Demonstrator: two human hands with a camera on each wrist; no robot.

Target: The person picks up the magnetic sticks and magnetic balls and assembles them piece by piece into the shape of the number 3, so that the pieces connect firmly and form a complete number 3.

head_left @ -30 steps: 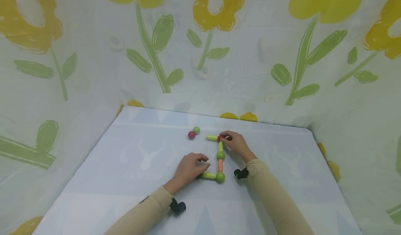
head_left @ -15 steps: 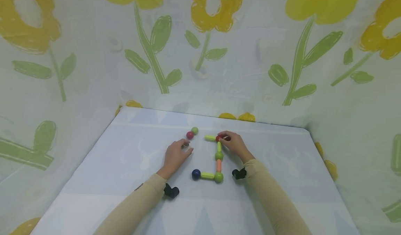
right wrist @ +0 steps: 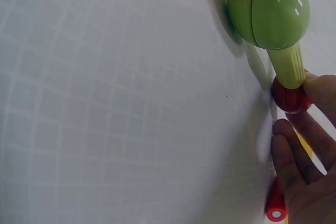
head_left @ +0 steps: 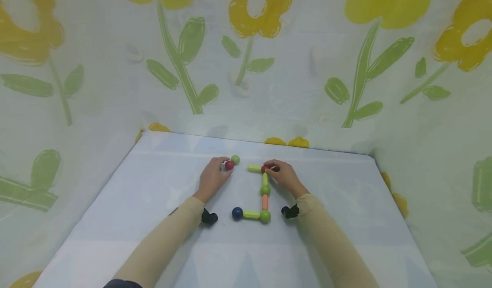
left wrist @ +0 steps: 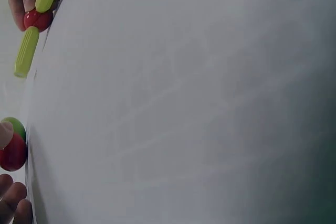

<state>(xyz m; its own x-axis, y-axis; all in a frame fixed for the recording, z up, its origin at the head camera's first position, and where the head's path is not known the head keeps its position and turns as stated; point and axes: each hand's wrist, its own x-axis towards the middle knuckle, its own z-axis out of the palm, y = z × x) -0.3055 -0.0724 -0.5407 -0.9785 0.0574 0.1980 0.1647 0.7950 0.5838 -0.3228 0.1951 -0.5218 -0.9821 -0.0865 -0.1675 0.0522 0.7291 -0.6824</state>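
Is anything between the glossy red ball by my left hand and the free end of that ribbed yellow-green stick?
Nothing visible: only white tabletop shows between the red ball and the free end of the stick. A glossy green ball sits beside the red one, just off that line.

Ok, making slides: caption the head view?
Left hand at one red ball, right hand pinching another red ball joined to sticks.

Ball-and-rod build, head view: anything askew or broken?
Nothing looks broken. Only the far yellow-green rod stands out: its left end is bare, while the other three rods join balls at both ends. Perhaps just unfinished.
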